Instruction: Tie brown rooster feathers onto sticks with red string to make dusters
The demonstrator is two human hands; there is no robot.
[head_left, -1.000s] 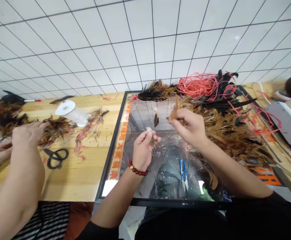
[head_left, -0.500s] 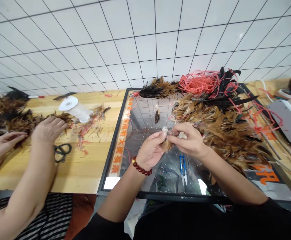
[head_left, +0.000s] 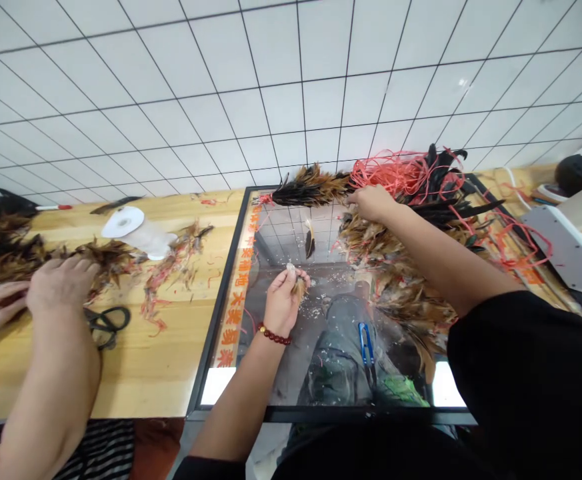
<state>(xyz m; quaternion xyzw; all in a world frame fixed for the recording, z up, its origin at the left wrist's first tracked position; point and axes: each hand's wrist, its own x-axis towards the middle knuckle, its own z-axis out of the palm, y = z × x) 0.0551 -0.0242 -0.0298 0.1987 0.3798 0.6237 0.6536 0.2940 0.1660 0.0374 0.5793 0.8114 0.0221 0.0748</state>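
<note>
My left hand [head_left: 285, 293], with a red bead bracelet at the wrist, is closed on a small tuft of brown feathers [head_left: 299, 288] above the glass-topped board. My right hand [head_left: 372, 202] reaches to the far side, at the upper edge of a heap of brown feathers [head_left: 401, 267]. Its fingers curl down out of sight, and whatever they pinch is hidden. Just left of it lies a dark feather bundle [head_left: 311, 185] tied in pink. Behind it is a tangle of pink string [head_left: 391, 170]. Blue thread snips [head_left: 366, 343] rest on the glass [head_left: 321, 230] nearer me, and a single dark feather [head_left: 310, 241] lies farther off.
At left, a co-worker's hands [head_left: 61, 287] handle feathers on the wooden table [head_left: 161, 360]. Near them are black-handled scissors [head_left: 107, 323] and a white spool [head_left: 138, 232]. A grey-white box [head_left: 565, 247] stands at right. The tiled wall [head_left: 271, 100] closes off the back.
My right hand has left my left hand and reached away to the far feathers. My left hand still holds the tuft, now alone. The view has shifted slightly.
</note>
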